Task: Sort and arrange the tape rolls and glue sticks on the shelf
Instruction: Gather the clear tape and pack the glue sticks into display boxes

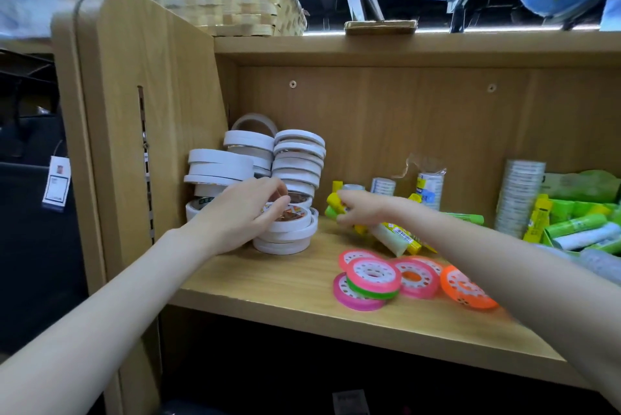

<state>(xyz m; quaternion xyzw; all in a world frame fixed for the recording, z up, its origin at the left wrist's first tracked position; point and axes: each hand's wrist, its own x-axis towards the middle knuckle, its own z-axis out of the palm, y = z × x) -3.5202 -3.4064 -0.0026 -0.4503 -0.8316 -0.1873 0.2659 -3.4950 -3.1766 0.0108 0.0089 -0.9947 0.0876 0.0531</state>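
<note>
Now gripping the near white tape stack (285, 233) with the left hand (242, 216), right hand (361, 211) pinching glue sticks (339, 204) just right of it.

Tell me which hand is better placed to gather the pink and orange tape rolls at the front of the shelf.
Probably the right hand. The pink and orange tape rolls lie just below its forearm, while the left hand grips the short white tape stack farther left.
</note>
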